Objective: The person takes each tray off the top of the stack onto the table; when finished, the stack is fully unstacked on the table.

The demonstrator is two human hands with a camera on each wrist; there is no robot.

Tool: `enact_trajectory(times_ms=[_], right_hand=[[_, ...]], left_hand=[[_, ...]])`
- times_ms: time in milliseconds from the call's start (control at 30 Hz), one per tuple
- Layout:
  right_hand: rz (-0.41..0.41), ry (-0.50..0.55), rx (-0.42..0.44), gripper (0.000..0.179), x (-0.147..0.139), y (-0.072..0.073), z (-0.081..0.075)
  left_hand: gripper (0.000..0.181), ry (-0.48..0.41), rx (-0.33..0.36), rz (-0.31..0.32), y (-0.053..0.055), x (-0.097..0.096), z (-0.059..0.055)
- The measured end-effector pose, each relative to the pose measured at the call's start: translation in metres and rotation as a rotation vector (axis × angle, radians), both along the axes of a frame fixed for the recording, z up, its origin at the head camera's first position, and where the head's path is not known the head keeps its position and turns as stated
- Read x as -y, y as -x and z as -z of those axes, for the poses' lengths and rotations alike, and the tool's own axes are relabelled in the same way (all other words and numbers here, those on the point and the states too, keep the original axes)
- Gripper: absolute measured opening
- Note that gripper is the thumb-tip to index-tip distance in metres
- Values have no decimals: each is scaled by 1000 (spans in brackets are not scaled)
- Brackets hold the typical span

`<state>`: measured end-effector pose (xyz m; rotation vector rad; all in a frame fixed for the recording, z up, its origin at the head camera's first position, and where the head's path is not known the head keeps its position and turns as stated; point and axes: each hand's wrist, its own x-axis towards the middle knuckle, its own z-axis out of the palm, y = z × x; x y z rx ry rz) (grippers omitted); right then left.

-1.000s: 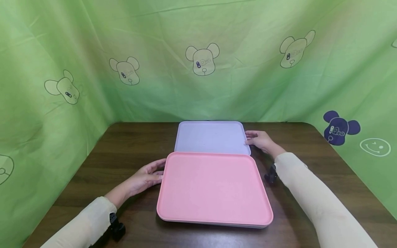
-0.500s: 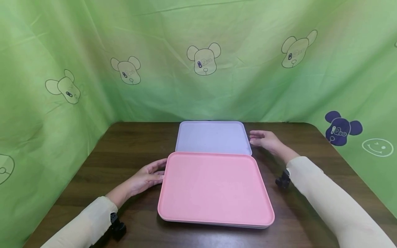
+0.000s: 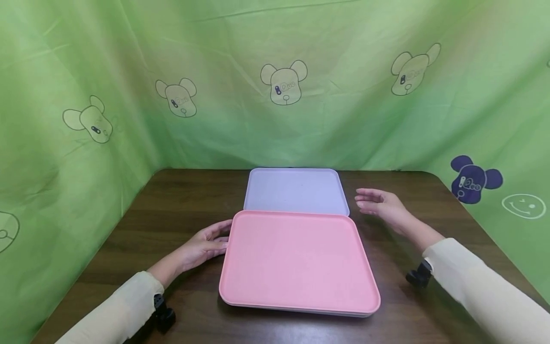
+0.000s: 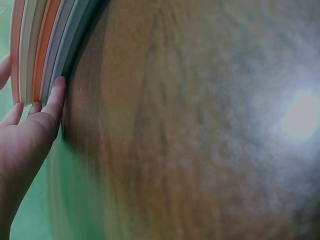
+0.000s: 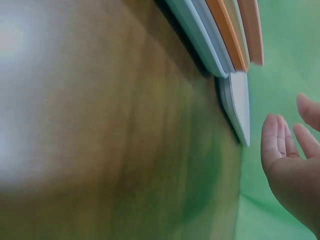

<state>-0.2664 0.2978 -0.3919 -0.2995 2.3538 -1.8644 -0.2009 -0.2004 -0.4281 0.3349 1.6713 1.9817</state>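
A pink tray [image 3: 296, 260] tops a stack of trays near the front middle. Below it, the left wrist view shows differently coloured edges, among them an orange tray [image 4: 46, 45] and a pale blue one near the bottom. My left hand [image 3: 199, 249] rests on the stack's left side, its fingertips against the tray edges. Behind the stack lies a lavender tray [image 3: 296, 190], its near edge hidden by the pink one. My right hand [image 3: 382, 206] hovers to the right of the lavender tray, apart from it, with fingers extended and nothing in them.
A dark wooden table [image 3: 185, 200] carries the trays. Green curtain [image 3: 223, 138] with bear-head prints encloses the back and sides. A black wrist device [image 3: 164, 313] is strapped at the left sleeve, and another black wrist device [image 3: 419, 274] at the right.
My right hand has let go of the lavender tray's right edge and drawn away to the right and slightly nearer. My left hand and the trays stay where they were.
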Motion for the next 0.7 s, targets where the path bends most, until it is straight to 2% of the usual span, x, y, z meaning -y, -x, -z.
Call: enact_trajectory(times_ms=[200, 433, 700], right_hand=[[-14, -5, 10, 61, -1, -25, -3], [-14, -18, 27, 61, 4, -53, 2], [13, -41, 28, 60, 10, -77, 5]], left_hand=[[71, -4, 1, -1, -1, 0, -1], [71, -10, 1, 7, 0, 1, 0], [71, -16, -6, 17, 1, 1, -2]])
